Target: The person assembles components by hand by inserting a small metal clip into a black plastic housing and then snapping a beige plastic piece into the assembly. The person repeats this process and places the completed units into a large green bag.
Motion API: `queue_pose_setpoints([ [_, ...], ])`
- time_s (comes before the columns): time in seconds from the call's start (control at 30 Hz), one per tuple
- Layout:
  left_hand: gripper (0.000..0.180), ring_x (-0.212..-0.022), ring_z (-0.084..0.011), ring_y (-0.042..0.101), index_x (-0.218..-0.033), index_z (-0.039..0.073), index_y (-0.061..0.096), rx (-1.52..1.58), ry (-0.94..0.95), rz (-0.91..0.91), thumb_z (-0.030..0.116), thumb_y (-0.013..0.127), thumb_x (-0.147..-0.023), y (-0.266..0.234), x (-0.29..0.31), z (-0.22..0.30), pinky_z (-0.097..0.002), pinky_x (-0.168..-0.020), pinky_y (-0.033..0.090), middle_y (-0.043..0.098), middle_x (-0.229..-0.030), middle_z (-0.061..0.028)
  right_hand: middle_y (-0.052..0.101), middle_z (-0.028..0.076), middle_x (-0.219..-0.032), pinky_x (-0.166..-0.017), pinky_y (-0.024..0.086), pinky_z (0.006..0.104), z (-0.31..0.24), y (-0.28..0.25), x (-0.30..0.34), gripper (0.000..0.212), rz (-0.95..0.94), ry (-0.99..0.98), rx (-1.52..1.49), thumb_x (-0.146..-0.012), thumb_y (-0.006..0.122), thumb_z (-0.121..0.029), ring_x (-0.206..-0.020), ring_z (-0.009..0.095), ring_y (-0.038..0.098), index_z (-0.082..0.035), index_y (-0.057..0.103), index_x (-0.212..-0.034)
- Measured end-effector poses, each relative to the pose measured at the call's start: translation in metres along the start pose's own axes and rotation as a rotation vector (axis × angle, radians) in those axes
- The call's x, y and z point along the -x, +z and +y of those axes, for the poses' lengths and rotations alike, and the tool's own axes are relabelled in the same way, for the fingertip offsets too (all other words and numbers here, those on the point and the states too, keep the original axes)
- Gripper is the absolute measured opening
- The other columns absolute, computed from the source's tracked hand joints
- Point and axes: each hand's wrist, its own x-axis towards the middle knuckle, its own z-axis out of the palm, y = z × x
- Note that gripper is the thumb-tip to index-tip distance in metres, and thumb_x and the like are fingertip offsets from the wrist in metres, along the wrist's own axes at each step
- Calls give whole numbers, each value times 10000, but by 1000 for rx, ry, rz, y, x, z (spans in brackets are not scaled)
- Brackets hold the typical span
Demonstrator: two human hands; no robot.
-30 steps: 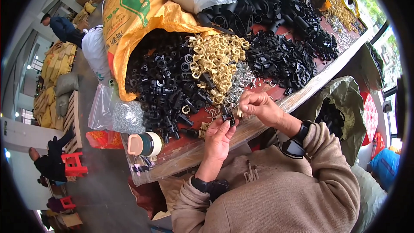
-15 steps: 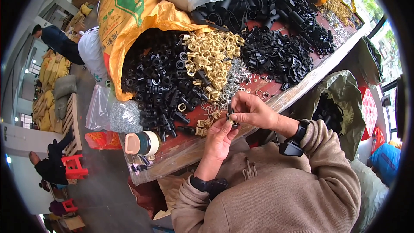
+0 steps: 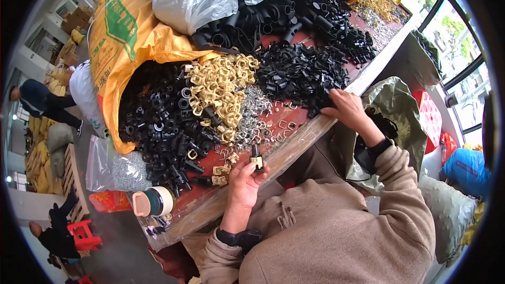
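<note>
Upright in the fingers of my left hand (image 3: 243,188) is a small black plastic fitting (image 3: 257,164) with a gold-coloured piece showing on it. My right hand (image 3: 349,109) is at the near right edge of a pile of small black plastic pieces (image 3: 302,71), thumb and forefinger apart; its other fingertips are partly hidden. Beyond my left hand lie small silver metal clips (image 3: 256,109) and a heap of gold-coloured square rings (image 3: 221,87). Black fittings (image 3: 160,121) spill from an orange woven sack (image 3: 108,66) at the left.
A lidded cup (image 3: 158,201) stands at the table's left corner beside a bag of small silver parts (image 3: 130,171). The wooden table edge (image 3: 294,150) runs diagonally before me. A green sack (image 3: 402,115) sits below it at right. People are in the left background.
My right hand has left the fitting and moved right to the pile of black pieces. My left hand keeps the fitting. The whole view has shifted.
</note>
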Motion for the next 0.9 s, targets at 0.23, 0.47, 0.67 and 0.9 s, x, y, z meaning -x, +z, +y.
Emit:
queue_pose_setpoints([
  [0.23,212,-721,-184,586,-932,-3,536,-12,10,67,110,544,-753,2,2,-2,-250,-621,508,584,-835,-113,499,141,-653,-546,404,400,-13,29,-44,322,39,-172,-181,-694,606,-281,-639,336,518,-20,440,-781],
  [0.47,213,-730,-180,585,-946,9,531,13,28,43,108,550,-758,-3,4,-1,-258,-641,502,584,-837,-108,502,140,-601,-486,393,352,-16,6,-53,132,72,-190,-529,-705,578,-103,-540,288,513,-14,498,-760],
  [0.67,204,-731,-179,585,-943,14,532,29,29,34,106,555,-762,-4,4,-2,-257,-638,501,585,-839,-105,448,26,-551,-440,332,265,-26,9,-49,118,53,-71,-707,-764,558,-119,-469,137,420,-21,493,-752],
  [0.9,201,-740,-178,587,-947,19,533,37,38,40,99,555,-763,-5,6,-4,-253,-641,498,588,-853,-101,348,-74,-559,-422,254,201,-44,9,-43,208,-192,76,-1331,-834,523,-189,-470,34,294,-56,450,-692],
])
